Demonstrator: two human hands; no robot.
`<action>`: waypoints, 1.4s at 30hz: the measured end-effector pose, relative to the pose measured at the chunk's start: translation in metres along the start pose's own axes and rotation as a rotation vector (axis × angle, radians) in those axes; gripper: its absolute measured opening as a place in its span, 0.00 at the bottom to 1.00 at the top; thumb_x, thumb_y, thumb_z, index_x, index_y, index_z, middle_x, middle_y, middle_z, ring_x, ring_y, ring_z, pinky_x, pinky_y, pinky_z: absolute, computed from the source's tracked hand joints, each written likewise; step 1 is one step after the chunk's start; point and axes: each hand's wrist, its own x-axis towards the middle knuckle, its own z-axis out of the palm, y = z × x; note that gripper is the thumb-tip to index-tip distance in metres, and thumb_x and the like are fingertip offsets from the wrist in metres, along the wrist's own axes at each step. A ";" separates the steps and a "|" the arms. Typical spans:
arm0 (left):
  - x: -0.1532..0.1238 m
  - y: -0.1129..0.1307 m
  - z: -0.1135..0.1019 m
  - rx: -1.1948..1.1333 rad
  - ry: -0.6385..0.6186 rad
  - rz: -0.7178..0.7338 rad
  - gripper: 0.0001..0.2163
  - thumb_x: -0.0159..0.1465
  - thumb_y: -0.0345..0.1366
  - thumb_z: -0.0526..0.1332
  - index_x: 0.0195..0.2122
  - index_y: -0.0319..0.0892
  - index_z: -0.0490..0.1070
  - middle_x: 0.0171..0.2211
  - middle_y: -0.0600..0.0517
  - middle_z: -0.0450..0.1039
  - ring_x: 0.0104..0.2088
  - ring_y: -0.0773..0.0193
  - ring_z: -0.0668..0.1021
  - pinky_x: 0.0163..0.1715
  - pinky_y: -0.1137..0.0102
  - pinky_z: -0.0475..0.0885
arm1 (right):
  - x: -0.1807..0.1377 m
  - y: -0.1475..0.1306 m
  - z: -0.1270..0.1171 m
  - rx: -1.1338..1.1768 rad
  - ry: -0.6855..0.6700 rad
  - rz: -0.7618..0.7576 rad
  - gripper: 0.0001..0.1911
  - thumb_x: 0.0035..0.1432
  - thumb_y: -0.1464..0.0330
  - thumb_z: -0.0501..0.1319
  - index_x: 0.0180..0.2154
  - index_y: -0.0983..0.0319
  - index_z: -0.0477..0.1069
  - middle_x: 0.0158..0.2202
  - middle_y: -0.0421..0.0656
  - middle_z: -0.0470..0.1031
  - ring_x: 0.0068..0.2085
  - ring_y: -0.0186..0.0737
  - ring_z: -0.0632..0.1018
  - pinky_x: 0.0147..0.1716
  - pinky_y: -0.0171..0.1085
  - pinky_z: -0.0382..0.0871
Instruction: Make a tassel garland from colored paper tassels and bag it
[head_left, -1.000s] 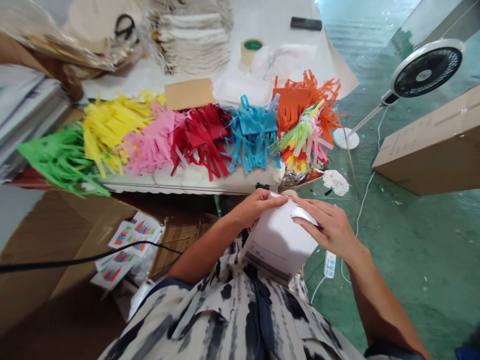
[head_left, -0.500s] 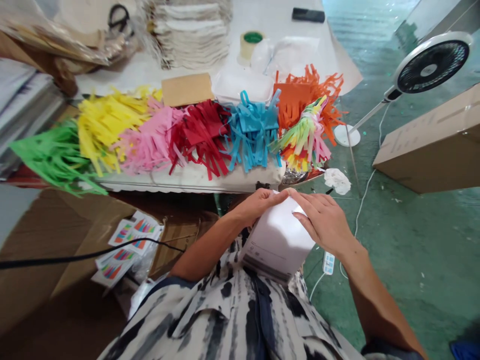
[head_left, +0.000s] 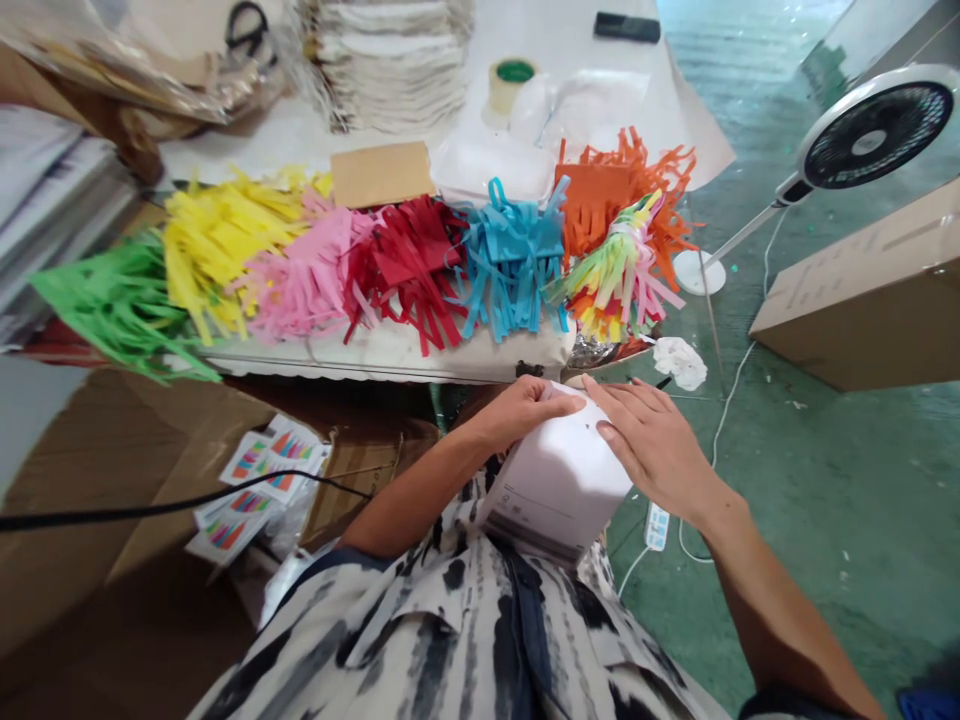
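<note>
A white printed card (head_left: pixel 559 455), with small grey text and a dark band near its lower edge, rests tilted against my lap. My left hand (head_left: pixel 525 408) grips its upper left edge, the thumb lying across the face. Along the upper right side, my right hand (head_left: pixel 652 440) holds the card with its thumb on the face and its fingers close together over the edge. Whether it is one card or a thin stack, I cannot tell. Fringed paper bundles lie just beyond on the table: green (head_left: pixel 124 310), yellow (head_left: pixel 225 235), pink (head_left: pixel 307 265), red (head_left: pixel 412 260), blue (head_left: pixel 514 255) and orange (head_left: pixel 600 195).
A multicoloured tassel bundle (head_left: pixel 619 265) lies at the table's right corner. Behind are a tape roll (head_left: pixel 501 98), stacked white strips (head_left: pixel 397 70) and scissors (head_left: pixel 246 28). Printed cards (head_left: pixel 251 480) sit in a carton at left. A fan (head_left: pixel 874 140) and a box (head_left: pixel 862 300) stand at right.
My left thumb has slid a little down the card's face, and my right hand has shifted slightly right and down. The camera view has moved slightly left.
</note>
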 end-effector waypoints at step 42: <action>-0.017 -0.014 -0.007 -0.022 -0.093 -0.028 0.23 0.47 0.37 0.80 0.44 0.36 0.84 0.37 0.47 0.84 0.35 0.60 0.82 0.41 0.69 0.75 | 0.001 -0.009 0.000 0.064 0.094 -0.022 0.26 0.74 0.61 0.57 0.68 0.62 0.63 0.54 0.52 0.80 0.51 0.51 0.79 0.51 0.49 0.68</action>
